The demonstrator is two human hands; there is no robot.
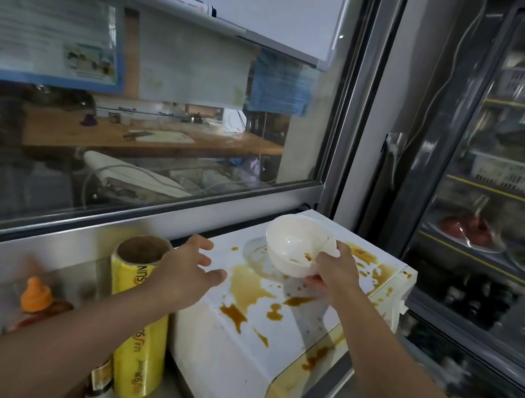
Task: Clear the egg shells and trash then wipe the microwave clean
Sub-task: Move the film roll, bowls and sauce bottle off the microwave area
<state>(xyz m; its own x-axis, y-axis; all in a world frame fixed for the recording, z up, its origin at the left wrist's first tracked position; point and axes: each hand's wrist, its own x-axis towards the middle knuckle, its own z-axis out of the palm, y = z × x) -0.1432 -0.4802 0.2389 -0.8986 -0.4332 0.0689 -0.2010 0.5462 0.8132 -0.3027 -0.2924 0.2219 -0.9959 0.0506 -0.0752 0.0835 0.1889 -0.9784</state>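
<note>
We hold the white plastic bowl (pixel 295 251) tilted above the stained white microwave (pixel 265 307), right hand (pixel 333 273) pinching its rim; left hand (pixel 188 271), fingers spread, hovers beside it, probably for balance.

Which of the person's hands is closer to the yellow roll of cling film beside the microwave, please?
The left. The left hand hovers open just above and right of the cling film roll, while the right hand holds a white bowl over the microwave top, farther right.
</note>
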